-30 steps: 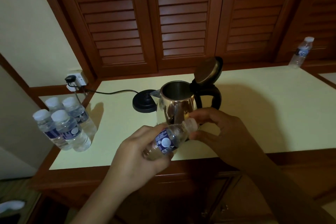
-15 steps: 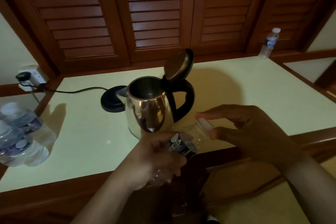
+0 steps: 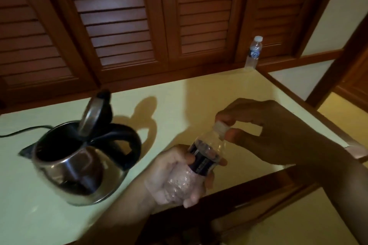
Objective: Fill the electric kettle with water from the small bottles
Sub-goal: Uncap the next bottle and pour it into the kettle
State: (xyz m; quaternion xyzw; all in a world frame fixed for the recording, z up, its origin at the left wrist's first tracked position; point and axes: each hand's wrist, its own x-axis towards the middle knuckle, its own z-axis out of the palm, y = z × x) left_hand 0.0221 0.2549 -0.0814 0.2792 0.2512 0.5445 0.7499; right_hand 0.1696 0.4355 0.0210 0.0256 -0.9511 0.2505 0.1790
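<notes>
A steel electric kettle (image 3: 79, 173) with a black handle stands on the pale counter (image 3: 179, 101), its lid (image 3: 91, 117) hinged up and open. To its right my left hand (image 3: 171, 177) grips a small clear water bottle (image 3: 201, 157) with a dark label, tilted with its neck up and to the right. My right hand (image 3: 278, 133) pinches the bottle's white cap (image 3: 220, 127) between thumb and fingers. The bottle is held just above the counter's front edge.
Another small water bottle (image 3: 253, 53) stands upright at the counter's far right corner, against louvred wooden doors (image 3: 123, 26). A black power cord (image 3: 22, 131) runs off to the left behind the kettle. A wooden rim (image 3: 310, 105) borders the counter on the right.
The view has swung right, so the group of bottles, the wall socket and the kettle base have left the frame. My hands keep the same hold on bottle and cap, now further right of the kettle.
</notes>
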